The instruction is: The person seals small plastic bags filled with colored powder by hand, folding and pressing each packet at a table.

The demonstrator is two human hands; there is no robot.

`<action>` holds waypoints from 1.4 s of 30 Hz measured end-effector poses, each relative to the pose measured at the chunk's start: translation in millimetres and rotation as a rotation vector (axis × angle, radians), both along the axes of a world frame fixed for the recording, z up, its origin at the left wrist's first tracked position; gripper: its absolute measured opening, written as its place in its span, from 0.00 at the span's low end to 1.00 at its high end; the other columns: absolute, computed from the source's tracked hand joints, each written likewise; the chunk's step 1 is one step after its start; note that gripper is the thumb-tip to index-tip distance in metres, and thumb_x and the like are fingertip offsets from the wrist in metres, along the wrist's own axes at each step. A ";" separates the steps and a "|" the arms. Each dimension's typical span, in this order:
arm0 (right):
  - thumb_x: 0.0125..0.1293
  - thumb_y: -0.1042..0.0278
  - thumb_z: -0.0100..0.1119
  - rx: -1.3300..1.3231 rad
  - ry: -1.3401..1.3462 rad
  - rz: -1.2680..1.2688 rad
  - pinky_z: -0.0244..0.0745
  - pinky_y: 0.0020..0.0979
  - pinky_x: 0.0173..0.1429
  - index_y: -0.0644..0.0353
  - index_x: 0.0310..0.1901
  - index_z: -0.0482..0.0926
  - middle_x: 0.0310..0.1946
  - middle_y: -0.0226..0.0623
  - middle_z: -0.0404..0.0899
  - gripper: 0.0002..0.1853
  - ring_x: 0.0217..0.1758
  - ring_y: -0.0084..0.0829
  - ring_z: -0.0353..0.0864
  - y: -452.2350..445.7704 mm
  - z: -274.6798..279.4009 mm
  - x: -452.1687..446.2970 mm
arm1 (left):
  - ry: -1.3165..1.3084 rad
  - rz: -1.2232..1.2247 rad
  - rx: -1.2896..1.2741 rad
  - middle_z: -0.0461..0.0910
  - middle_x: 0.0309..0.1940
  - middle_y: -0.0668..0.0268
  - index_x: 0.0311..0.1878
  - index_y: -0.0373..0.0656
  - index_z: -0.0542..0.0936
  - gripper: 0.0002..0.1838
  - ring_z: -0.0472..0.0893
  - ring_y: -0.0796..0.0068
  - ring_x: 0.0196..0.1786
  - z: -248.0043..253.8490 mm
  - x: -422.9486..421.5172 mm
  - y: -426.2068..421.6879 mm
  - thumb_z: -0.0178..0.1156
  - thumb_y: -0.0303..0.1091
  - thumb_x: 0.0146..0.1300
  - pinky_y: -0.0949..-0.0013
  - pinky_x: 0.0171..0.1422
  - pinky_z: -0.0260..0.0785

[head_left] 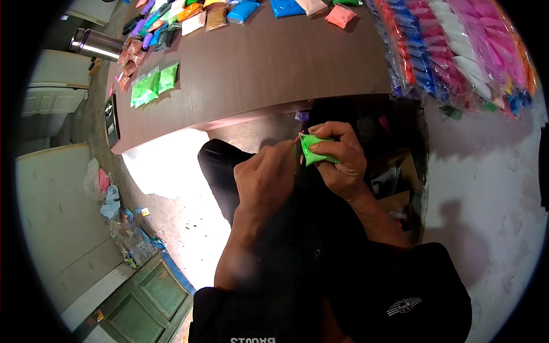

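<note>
In the head view, my right hand grips a small bright green packet between thumb and fingers, above my lap. Close to the packet's left edge is my left hand, closed with its fingertips pinched and slightly blurred. A thin pinkish-red strip shows between the left fingertips and the packet's corner. Whether the left fingers hold this strip or something else is hidden. Several similar green packets lie at the left of the brown table.
Along the table's far side lie many coloured packets. Bundled strips of packets hang over the right edge beside the white wall. A steel flask lies at the left, with a phone-like dark object nearer. Plastic litter covers some floor.
</note>
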State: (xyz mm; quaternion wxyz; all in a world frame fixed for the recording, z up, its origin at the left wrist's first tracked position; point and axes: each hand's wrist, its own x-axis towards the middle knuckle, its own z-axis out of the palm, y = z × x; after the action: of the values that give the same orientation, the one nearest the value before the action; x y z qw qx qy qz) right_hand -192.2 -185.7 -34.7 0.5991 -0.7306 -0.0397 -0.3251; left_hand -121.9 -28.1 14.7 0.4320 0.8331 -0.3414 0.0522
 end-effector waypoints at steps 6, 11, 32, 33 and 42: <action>0.51 0.96 0.64 -0.031 -0.020 0.010 0.83 0.40 0.60 0.57 0.45 0.82 0.52 0.43 0.74 0.23 0.54 0.41 0.82 2.1 -3.1 -0.5 | -0.056 -0.043 0.026 0.79 0.24 0.62 0.41 0.43 0.84 0.08 0.81 0.63 0.23 2.3 -0.2 2.9 0.68 0.20 0.59 0.65 0.26 0.72; 0.49 0.95 0.66 -0.144 -0.034 -0.011 0.83 0.39 0.59 0.58 0.44 0.84 0.51 0.42 0.74 0.23 0.54 0.41 0.82 3.3 -1.6 1.7 | -0.074 0.032 0.033 0.79 0.24 0.61 0.41 0.43 0.85 0.08 0.82 0.63 0.23 4.4 0.3 4.5 0.69 0.21 0.60 0.65 0.27 0.73; 0.58 0.73 0.71 -0.723 0.096 -0.333 0.70 0.45 0.65 0.59 0.55 0.83 0.56 0.43 0.75 0.21 0.60 0.47 0.75 -20.7 12.7 78.7 | 0.107 0.251 -0.008 0.85 0.29 0.58 0.42 0.36 0.85 0.06 0.82 0.72 0.26 -4.4 39.7 9.6 0.69 0.20 0.63 0.72 0.33 0.73; 0.58 0.74 0.71 -0.738 0.062 -0.322 0.70 0.44 0.66 0.58 0.55 0.83 0.57 0.42 0.75 0.21 0.60 0.46 0.75 -21.4 10.1 77.6 | 0.107 0.254 -0.005 0.85 0.29 0.58 0.42 0.36 0.85 0.06 0.82 0.72 0.26 -5.8 42.4 9.2 0.69 0.20 0.63 0.72 0.33 0.73; 0.50 0.77 0.78 -0.583 -0.023 -0.345 0.79 0.38 0.56 0.57 0.43 0.86 0.47 0.35 0.81 0.17 0.53 0.41 0.83 -34.5 1.3 79.0 | 0.057 0.177 0.052 0.83 0.25 0.61 0.44 0.37 0.87 0.05 0.79 0.81 0.26 -3.0 63.2 -27.0 0.69 0.24 0.65 0.75 0.32 0.69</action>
State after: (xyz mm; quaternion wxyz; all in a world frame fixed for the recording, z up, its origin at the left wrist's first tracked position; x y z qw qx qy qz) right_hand -113.2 -220.2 -33.4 0.3007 -0.8633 -0.0135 -0.4052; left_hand -58.6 -55.1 11.7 0.4135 0.8721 -0.2554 0.0574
